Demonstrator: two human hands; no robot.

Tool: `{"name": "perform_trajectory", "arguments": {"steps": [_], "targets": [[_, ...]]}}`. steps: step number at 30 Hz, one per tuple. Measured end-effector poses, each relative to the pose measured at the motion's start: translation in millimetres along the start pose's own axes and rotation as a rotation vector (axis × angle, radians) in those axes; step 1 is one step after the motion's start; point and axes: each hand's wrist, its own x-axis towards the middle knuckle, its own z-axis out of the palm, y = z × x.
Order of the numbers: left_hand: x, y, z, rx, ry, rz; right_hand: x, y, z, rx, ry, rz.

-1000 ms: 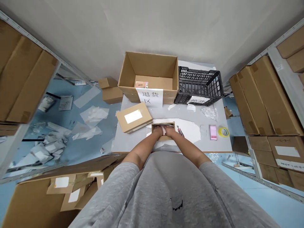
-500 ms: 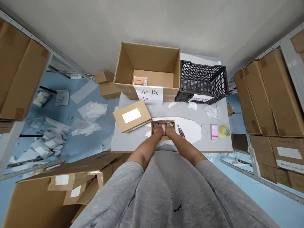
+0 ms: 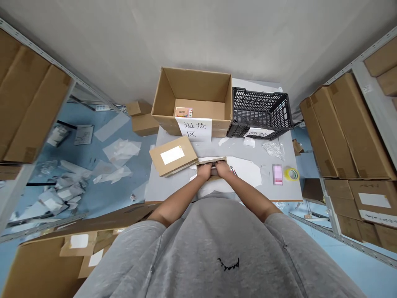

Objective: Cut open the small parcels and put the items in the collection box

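Note:
Both hands are together on a small cardboard box (image 3: 212,164) lying on the grey table (image 3: 167,186), with its top flap folded over under my fingers. My left hand (image 3: 204,170) grips the flap's left part and my right hand (image 3: 222,168) the right part. Close beside my right hand lies a thin red-handled tool (image 3: 232,170), mostly hidden. A flat cardboard parcel with a white label (image 3: 173,155) sits just left of my left hand. Under the box lies a white sheet (image 3: 243,173).
At the table's far end stand an open carton (image 3: 190,89) holding a small colourful packet (image 3: 183,112) and a black plastic crate (image 3: 260,114). A roll of tape (image 3: 291,174) and a pink packet (image 3: 278,174) lie right. Boxes fill shelves (image 3: 347,128) on the right.
The box's flap now lies folded over its top, hiding the white contents seen earlier. My hands have moved from inside the box onto the flap, and the view has shifted slightly.

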Motion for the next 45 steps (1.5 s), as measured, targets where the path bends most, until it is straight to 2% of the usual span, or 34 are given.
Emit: {"name": "perform_trajectory", "arguments": {"steps": [3,7,9,13,16,20,26,31,34,37,45], "targets": [[-19,0,-6.4,0.029,0.041,-0.003,-19,5,-9,0.022,0.001,-0.021],[-38,-7,-2.9,-0.066,0.170,0.119,-45,16,-12,0.035,0.020,-0.013],[-44,-14,3.6,-0.173,0.283,0.178,-56,22,-9,0.066,0.083,-0.025],[-49,-27,18.2,-0.495,0.564,0.201,-67,28,-4,0.203,0.240,-0.046],[-48,-34,24.0,-0.720,0.677,0.187,-66,28,-1,0.340,0.303,0.006],[-42,-42,17.6,-0.882,0.630,0.149,-59,29,1,0.538,0.333,0.021],[-37,-55,-10.1,-0.622,0.593,0.313,-52,35,5,0.900,0.368,-0.015],[-28,-53,-24.5,-0.451,0.483,0.413,-51,30,1,1.023,0.369,-0.044],[-20,-49,-30.6,-0.310,0.395,0.445,-51,25,-3,0.966,0.361,-0.041],[-18,-48,-36.1,-0.272,0.363,0.471,-50,23,-9,0.796,0.330,-0.028],[-39,-67,-55.3,-0.488,0.534,0.476,-53,26,-26,0.159,0.100,0.167]]}}
